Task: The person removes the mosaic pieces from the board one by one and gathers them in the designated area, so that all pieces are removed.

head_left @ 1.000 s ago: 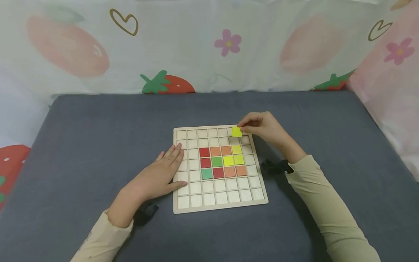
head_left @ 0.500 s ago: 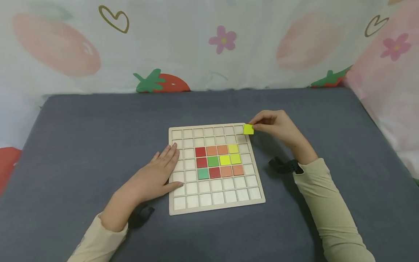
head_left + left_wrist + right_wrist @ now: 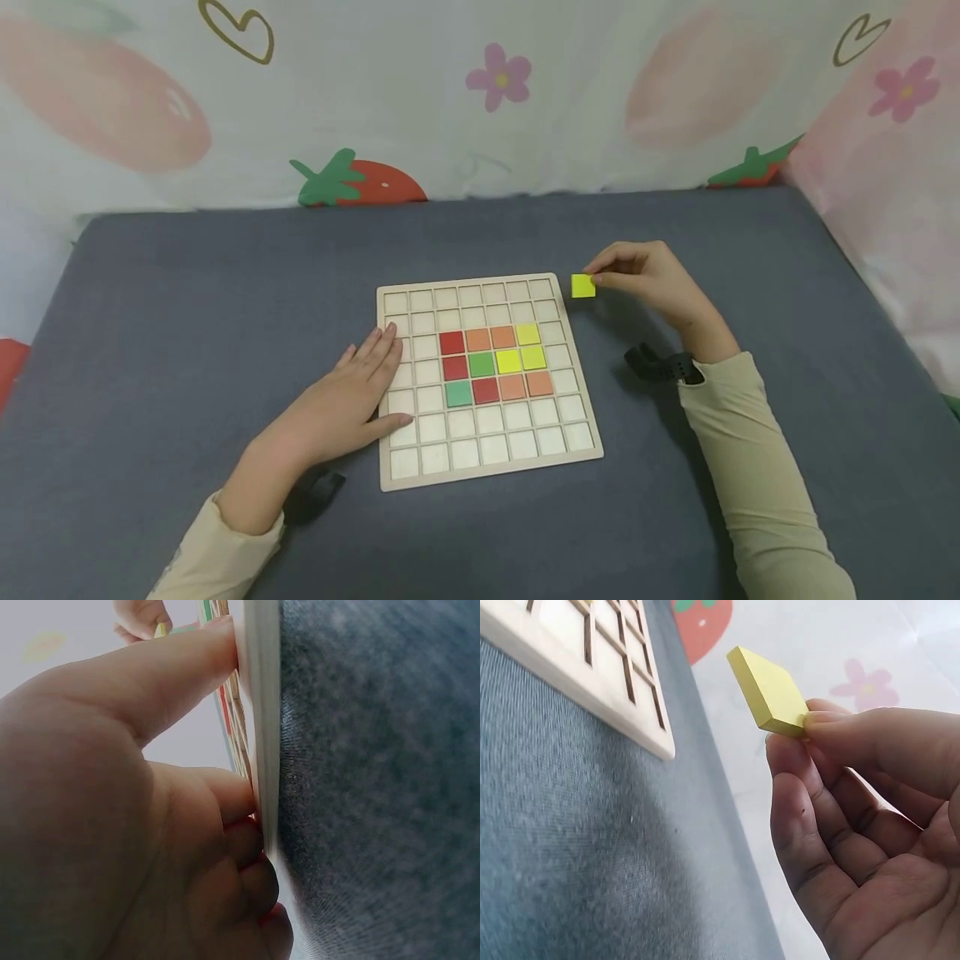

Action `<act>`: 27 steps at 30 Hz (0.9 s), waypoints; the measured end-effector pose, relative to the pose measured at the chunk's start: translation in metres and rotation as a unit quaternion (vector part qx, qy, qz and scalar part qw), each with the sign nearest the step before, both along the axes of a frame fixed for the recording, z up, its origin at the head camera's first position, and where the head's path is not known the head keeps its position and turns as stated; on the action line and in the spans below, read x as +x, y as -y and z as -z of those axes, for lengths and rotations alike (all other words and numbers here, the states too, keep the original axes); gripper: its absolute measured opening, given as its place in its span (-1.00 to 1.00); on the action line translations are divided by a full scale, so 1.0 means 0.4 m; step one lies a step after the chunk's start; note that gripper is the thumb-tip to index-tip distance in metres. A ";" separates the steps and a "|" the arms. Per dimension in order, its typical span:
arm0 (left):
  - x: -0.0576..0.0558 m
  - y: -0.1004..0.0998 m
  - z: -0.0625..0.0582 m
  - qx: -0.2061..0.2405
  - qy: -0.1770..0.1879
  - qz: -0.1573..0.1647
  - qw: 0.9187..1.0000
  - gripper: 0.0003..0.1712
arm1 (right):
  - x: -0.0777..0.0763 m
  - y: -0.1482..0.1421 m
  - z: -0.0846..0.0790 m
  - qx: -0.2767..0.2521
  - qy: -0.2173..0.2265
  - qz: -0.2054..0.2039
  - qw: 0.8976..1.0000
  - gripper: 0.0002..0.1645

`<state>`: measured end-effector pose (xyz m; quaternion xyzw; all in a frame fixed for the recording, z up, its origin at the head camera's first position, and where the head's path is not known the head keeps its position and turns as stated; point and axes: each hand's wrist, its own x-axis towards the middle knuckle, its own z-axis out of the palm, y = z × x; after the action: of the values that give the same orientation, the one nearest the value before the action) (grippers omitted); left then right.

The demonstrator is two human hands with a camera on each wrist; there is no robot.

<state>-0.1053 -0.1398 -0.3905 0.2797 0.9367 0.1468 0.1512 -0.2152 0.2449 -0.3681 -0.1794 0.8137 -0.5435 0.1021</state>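
Note:
A wooden grid board (image 3: 491, 477) lies on the dark grey cloth, with red, orange, green and yellow square tiles filling a block of cells around its middle. My left hand (image 3: 341, 404) rests on the board's left edge, fingers straight and thumb spread. My right hand (image 3: 645, 275) pinches a yellow square tile (image 3: 582, 286) between thumb and fingertips, just beyond the board's far right corner. In the right wrist view that tile (image 3: 769, 690) is held up by one side, clear of the board's corner (image 3: 656, 739).
The grey-covered table (image 3: 225, 275) extends on all sides of the board. Behind it hangs a white curtain (image 3: 570, 100) printed with fruit, flowers and hearts. A black strap (image 3: 660, 364) hangs at the right wrist and another (image 3: 315, 496) at the left.
The right hand has carried the yellow tile from over the board's top right cells to the right, past its edge. The left hand stays on the board. The head view has shifted slightly.

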 end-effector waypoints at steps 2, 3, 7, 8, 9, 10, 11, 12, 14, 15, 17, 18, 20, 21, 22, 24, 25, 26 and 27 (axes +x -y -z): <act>0.000 -0.001 -0.002 0.001 -0.002 0.000 1.000 -0.01 | -0.002 -0.004 0.002 0.003 0.005 0.006 1.000 -0.78; 0.000 -0.001 -0.003 0.001 -0.002 0.000 1.000 -0.01 | -0.003 -0.006 0.002 0.004 0.008 0.009 1.000 -0.78; 0.000 -0.003 -0.005 0.001 -0.003 -0.002 1.000 -0.01 | -0.004 -0.014 0.005 0.004 0.018 0.020 1.000 -0.78; 0.000 -0.003 -0.005 0.001 -0.003 -0.002 1.000 -0.01 | -0.004 -0.015 0.006 0.004 0.019 0.022 1.000 -0.78; 0.000 -0.003 -0.005 0.000 -0.003 -0.002 1.000 -0.01 | -0.005 -0.017 0.007 0.005 0.018 0.024 1.000 -0.78; 0.000 -0.003 -0.006 0.001 -0.003 -0.003 1.000 -0.01 | -0.006 -0.018 0.007 0.006 0.018 0.027 0.999 -0.78; 0.000 -0.003 -0.006 0.001 -0.003 -0.003 1.000 -0.01 | -0.007 -0.020 0.008 0.008 0.018 0.030 0.999 -0.79; 0.000 -0.003 -0.006 0.001 -0.003 -0.004 1.000 -0.01 | -0.007 -0.021 0.009 0.009 0.017 0.032 0.999 -0.79; 0.000 -0.003 -0.006 0.001 -0.003 -0.004 1.000 -0.01 | -0.009 -0.023 0.012 0.013 0.016 0.035 0.999 -0.79; 0.000 -0.003 -0.006 0.001 -0.003 -0.005 1.000 -0.01 | -0.009 -0.025 0.014 0.016 0.016 0.036 0.999 -0.79; 0.001 -0.003 -0.005 0.001 -0.003 -0.005 1.000 -0.01 | -0.010 -0.029 0.018 0.018 0.018 0.039 0.999 -0.79; 0.002 -0.003 -0.005 0.002 -0.003 -0.006 1.000 -0.01 | -0.011 -0.031 0.020 0.021 0.019 0.041 0.999 -0.79; 0.003 -0.004 -0.005 0.003 -0.004 -0.005 1.000 -0.01 | -0.012 -0.035 0.026 0.024 0.022 0.043 0.999 -0.79; 0.004 -0.004 -0.005 0.003 -0.004 -0.005 1.000 -0.01 | -0.013 -0.036 0.028 0.026 0.023 0.045 0.998 -0.79; 0.004 -0.003 -0.005 0.003 -0.004 -0.004 1.000 -0.01 | -0.013 -0.038 0.030 0.027 0.024 0.047 0.998 -0.79; 0.003 -0.004 -0.004 0.003 -0.004 -0.003 1.000 -0.01 | -0.014 -0.041 0.033 0.034 0.023 0.051 0.998 -0.80; 0.002 -0.003 -0.003 0.002 -0.004 -0.002 1.000 -0.01 | -0.015 -0.043 0.034 0.037 0.022 0.053 0.998 -0.80; 0.002 -0.003 -0.003 0.001 -0.003 -0.002 1.000 -0.01 | -0.016 -0.044 0.036 0.042 0.021 0.057 0.997 -0.80; 0.001 -0.003 -0.003 0.000 -0.003 -0.001 1.000 -0.01 | -0.016 -0.045 0.037 0.047 0.019 0.060 0.997 -0.80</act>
<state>-0.1048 -0.1386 -0.3895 0.2793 0.9374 0.1461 0.1479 -0.2218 0.2628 -0.3829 -0.1148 0.8456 -0.5129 0.0935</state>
